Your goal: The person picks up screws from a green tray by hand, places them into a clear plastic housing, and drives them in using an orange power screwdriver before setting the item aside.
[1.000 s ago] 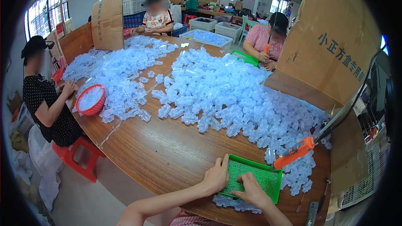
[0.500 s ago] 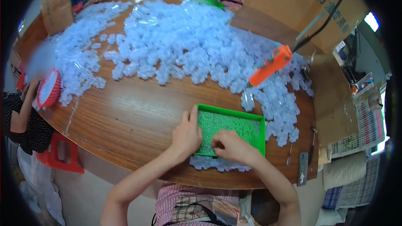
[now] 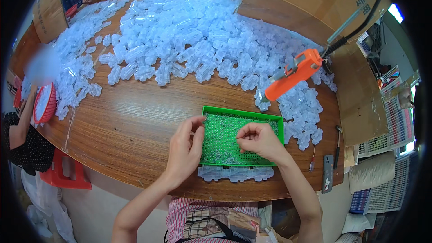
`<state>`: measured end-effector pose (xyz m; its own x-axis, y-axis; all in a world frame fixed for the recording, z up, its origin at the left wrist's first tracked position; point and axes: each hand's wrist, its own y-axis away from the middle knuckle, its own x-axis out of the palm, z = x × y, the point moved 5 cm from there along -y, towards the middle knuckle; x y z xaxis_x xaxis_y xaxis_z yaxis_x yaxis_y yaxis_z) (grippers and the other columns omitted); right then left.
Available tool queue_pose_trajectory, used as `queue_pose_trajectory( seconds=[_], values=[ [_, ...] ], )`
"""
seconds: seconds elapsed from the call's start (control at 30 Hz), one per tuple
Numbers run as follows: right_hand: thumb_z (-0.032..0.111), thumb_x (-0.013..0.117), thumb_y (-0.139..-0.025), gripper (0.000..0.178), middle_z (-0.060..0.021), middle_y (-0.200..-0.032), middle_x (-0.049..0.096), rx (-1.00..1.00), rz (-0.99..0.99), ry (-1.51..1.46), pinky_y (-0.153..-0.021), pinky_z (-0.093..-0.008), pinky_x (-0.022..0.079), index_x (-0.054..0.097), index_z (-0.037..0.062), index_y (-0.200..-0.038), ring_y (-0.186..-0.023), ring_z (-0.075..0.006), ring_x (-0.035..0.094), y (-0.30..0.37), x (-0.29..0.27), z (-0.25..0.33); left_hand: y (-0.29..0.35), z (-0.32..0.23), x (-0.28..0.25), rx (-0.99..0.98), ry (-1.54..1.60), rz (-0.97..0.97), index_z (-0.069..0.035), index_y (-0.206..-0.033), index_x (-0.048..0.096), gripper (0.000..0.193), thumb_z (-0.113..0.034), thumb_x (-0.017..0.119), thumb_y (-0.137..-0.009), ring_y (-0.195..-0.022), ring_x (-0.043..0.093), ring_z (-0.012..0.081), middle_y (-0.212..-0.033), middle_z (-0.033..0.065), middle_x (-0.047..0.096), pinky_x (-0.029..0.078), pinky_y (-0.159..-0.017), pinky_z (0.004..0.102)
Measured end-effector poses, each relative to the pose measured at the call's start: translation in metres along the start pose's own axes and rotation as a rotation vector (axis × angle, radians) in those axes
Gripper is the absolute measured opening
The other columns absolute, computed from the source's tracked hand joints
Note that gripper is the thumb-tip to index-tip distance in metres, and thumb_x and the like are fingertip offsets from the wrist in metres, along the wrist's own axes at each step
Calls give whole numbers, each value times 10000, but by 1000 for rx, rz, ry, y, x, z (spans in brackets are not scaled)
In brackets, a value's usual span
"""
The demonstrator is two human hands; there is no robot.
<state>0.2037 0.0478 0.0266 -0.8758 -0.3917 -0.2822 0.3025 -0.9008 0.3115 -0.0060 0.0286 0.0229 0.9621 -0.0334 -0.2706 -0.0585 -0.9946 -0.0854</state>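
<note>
A green tray with a perforated bed holds many small metal screws, scattered and bunched along its near side. My left hand is at the tray's left edge, thumb and fingers apart, with nothing visible between them. Over the tray's right half, my right hand has thumb and fingertips pinched together. Whatever they may hold is too small to make out. Along the tray's near edge lies a row of clear plastic pieces. Beyond the tray's right end hangs an orange electric screwdriver, tip down, on a black cable.
A wide heap of clear plastic parts covers the table's far side. Cardboard sheets stand at the right. A phone and a thin screwdriver lie near the right edge. At left, another person's arm reaches by a red basket.
My left hand has come off the tray's left wall and opened. My right hand has risen from the screws, fingertips still pinched. The whole view has shifted slightly.
</note>
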Motion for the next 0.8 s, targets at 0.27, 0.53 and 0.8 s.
queue_pose_trajectory(
  seconds=[0.27, 0.53, 0.8],
  values=[
    [0, 668, -815, 119, -55, -845, 644, -52, 32, -339, -666, -223, 536, 624, -24, -923, -732, -87, 629, 8, 9, 39, 20, 1, 75, -869, 1613, 296, 24, -1227, 481, 392, -295, 414, -1010, -1083, 558, 206, -1189, 134, 559, 458, -972, 329],
    [-3, 644, -849, 148, -72, -947, 668, -218, -107, -18, -711, -238, 540, 672, -27, -993, -811, -108, 646, 32, 18, 53, 15, 4, 81, -654, 1616, 250, 17, -1305, 449, 422, -277, 302, -1039, -1156, 552, 228, -1316, 147, 519, 452, -1016, 358],
    [13, 667, -799, 156, -120, -897, 590, -471, -353, 324, -686, -344, 496, 643, -7, -952, -804, -272, 613, 58, 35, 58, 18, -14, 72, -627, 1615, 261, 10, -1419, 335, 489, -294, 272, -1041, -1338, 389, 229, -1472, 148, 369, 329, -1118, 364]
  ],
)
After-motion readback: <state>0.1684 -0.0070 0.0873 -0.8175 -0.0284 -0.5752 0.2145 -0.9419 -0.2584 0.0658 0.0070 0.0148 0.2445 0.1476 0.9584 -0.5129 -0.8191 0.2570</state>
